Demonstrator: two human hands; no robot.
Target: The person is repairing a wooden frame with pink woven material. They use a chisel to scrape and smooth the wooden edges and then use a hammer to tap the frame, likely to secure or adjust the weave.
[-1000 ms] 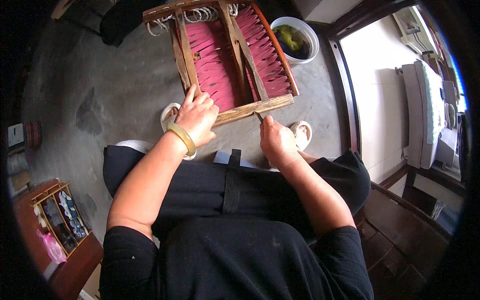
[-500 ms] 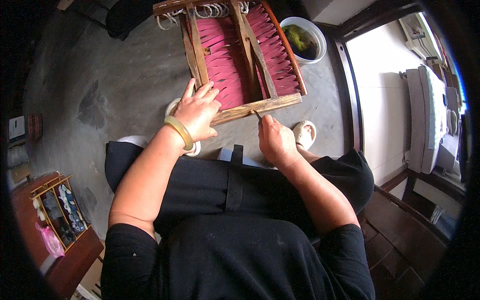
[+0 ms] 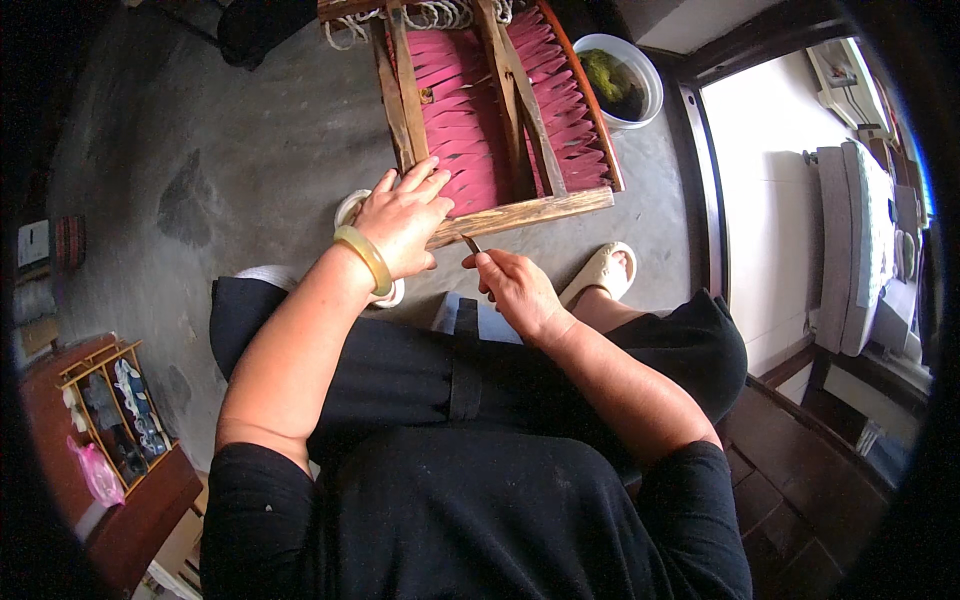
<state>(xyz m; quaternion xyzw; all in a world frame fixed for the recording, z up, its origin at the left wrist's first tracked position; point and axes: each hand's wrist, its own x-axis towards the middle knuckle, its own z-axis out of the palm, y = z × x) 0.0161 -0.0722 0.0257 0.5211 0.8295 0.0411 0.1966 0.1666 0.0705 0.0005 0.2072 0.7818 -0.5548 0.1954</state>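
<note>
my left hand (image 3: 403, 218) lies spread, fingers loose and clutching nothing, on the near left corner of the wooden frame (image 3: 525, 213), presumably to keep it from shifting. the frame sits just ahead of both hands, with pink strips (image 3: 462, 110) stretched across it beyond my left hand, apparently as its webbing. my right hand (image 3: 515, 290) is curled around a slim dark tool (image 3: 471, 245), thumb along it, likely so the tip can be aimed finely; that tip is small in this view, so i can't tell whether it touches the near rail or is just beside it. the white bucket (image 3: 654, 95) stands ahead and to the right of my right hand, out of its way. i can make out no brand or lettering on frame, tool or bucket.
</note>
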